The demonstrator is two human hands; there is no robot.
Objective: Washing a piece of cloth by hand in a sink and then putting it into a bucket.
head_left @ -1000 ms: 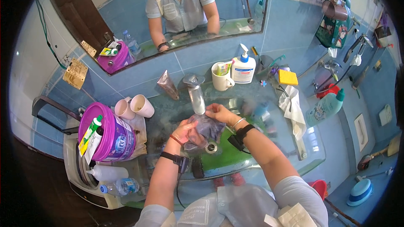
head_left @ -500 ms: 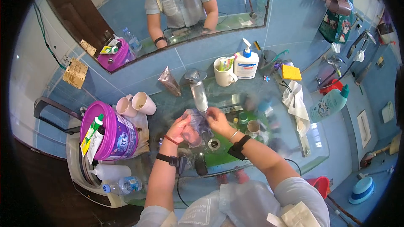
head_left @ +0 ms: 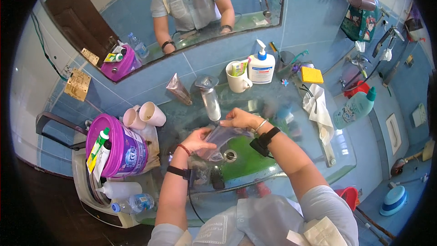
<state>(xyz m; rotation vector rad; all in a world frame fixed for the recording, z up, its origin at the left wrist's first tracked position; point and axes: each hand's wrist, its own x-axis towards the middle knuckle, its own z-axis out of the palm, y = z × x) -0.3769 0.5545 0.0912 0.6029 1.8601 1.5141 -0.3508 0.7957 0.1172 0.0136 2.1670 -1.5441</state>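
Over the glass sink [head_left: 255,171], a thin, see-through purplish plastic bag [head_left: 221,142] is stretched between my two hands. My left hand [head_left: 200,141] pinches its left side, thumb across the front. With bent fingers my right hand [head_left: 241,120] grips the upper edge, close to the spout of the silver faucet [head_left: 210,102]. The bag hangs slack below, its lower end near the round metal drain [head_left: 230,156]. Whether water is running cannot be made out.
Two pale cups [head_left: 152,114] and a purple bucket [head_left: 117,146] with tubes on its lid stand at left. Behind the sink are a brown tube [head_left: 179,89], a white mug [head_left: 238,79] and a pump bottle [head_left: 261,66]. A white cloth [head_left: 321,111] lies at right beside a teal bottle [head_left: 355,109].
The bag was bunched up and is now spread out. My right hand has moved a little right and up. The whole view has shifted slightly.
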